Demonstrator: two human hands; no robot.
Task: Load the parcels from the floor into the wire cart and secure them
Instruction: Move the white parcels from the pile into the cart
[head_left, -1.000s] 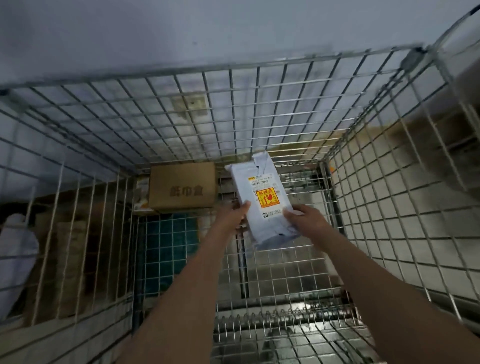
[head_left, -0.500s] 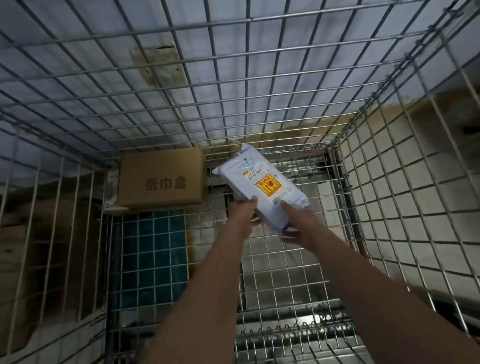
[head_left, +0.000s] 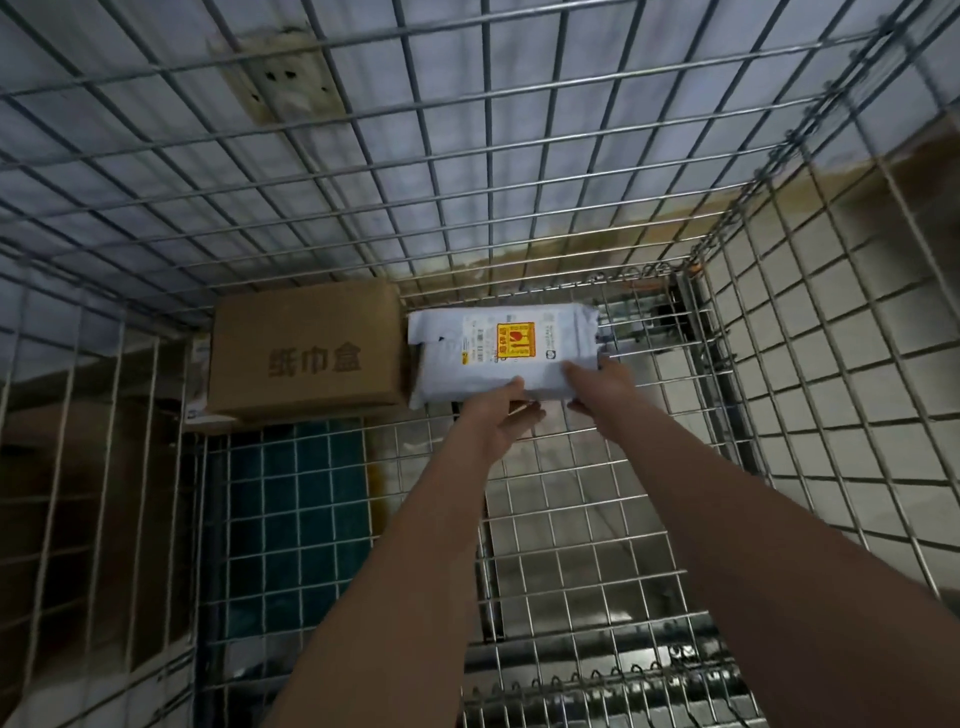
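Two hands (head_left: 498, 415) (head_left: 597, 382) gripping parcel (head_left: 498, 353), touching box (head_left: 306, 348)

We see two bare forearms reaching in from the bottom edge, with no sleeve on either of them up to where the picture cuts them off. Our left hand (head_left: 501, 415) and right hand (head_left: 602, 384) are bare as well, ungloved. We can make out no watch, band or ring on the wrists or the fingers (head_left: 530, 413).

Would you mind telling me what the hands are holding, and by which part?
Both the left hand and right hand grip the white parcel along its near edge.
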